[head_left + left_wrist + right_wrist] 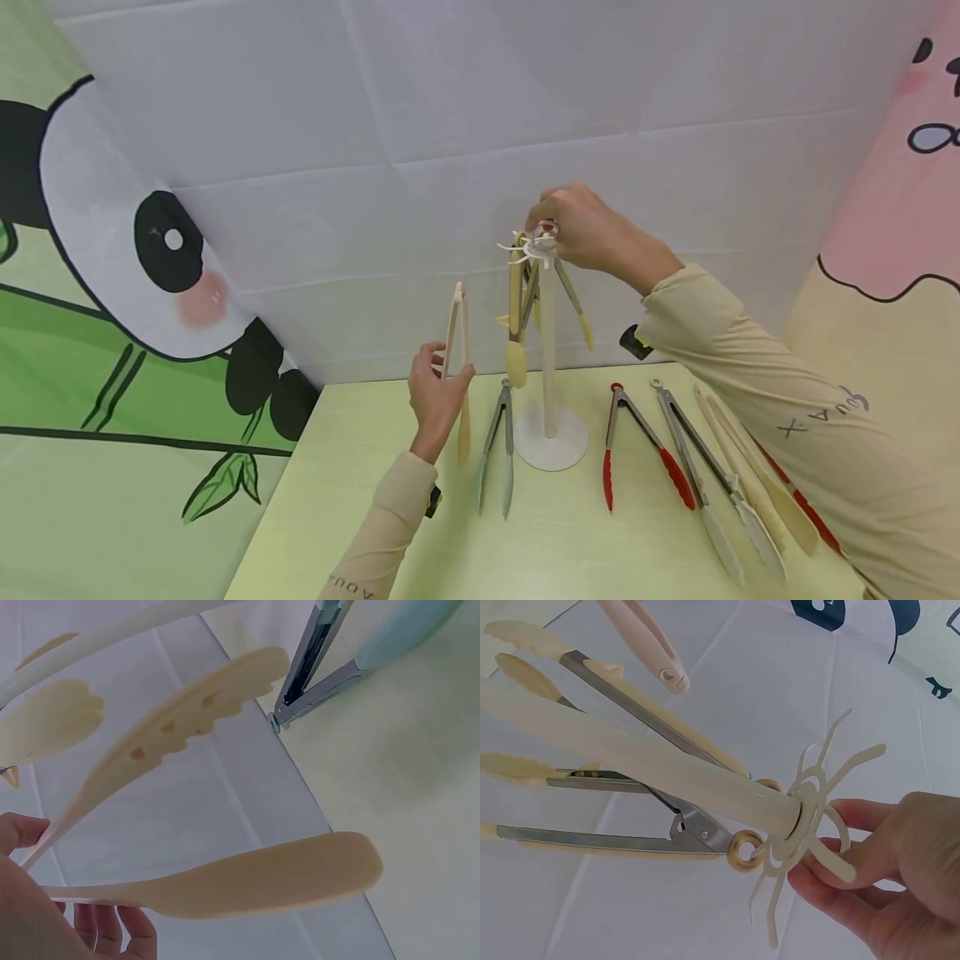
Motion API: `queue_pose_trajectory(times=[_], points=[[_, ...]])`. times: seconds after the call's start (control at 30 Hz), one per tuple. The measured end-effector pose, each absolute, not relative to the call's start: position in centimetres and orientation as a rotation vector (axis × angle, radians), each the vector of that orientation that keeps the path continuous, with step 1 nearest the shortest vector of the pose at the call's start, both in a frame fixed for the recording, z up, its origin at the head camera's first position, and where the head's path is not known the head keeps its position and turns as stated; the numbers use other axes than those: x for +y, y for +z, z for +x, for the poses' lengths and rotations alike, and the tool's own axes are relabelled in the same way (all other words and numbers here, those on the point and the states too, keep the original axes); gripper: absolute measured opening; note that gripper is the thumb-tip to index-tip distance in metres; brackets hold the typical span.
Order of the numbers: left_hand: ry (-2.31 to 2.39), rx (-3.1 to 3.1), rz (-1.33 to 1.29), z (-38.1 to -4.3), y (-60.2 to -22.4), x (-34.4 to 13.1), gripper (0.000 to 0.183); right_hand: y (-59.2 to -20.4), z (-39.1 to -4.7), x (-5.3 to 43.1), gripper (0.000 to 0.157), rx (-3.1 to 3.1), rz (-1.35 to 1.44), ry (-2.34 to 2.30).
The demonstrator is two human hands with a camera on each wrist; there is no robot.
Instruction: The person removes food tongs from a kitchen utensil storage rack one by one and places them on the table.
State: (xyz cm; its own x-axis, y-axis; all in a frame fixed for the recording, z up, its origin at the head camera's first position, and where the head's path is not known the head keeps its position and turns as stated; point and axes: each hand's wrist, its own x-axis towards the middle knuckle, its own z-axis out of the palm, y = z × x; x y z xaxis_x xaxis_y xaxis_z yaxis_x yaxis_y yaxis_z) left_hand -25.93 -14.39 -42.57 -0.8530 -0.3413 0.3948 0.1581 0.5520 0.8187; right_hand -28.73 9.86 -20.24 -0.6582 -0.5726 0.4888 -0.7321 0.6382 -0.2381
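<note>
My left hand [437,404] grips a pair of beige tongs [277,877] near the middle, hinge end up in the head view. One arm of them is scalloped with small holes, the other flat and smooth. At the top of a white stand [549,350], my right hand [581,225] pinches the ring of curved hooks [821,847] between thumb and fingers. From the hooks hang metal tongs with yellow tips [516,362], two of them plain in the right wrist view [622,841]. The held tongs are left of the stand, apart from it.
Pale green-tipped tongs [506,450] lie left of the stand's round base [551,454]. To the right lie red-tipped tongs [611,475], white-tipped tongs [720,542], beige tongs [795,517] and another red-tipped pair partly under my sleeve. A white cloth wall [375,267] rises behind the table.
</note>
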Motion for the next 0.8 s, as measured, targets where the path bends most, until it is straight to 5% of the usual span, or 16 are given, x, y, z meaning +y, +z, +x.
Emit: queue_pose_trajectory(times=[0.8], points=[[-1.234,-2.370,0.225,-25.9,-45.1,-15.1,0.044,-20.5,-28.6,9.6,0.030,-2.494,1.039,0.637]])
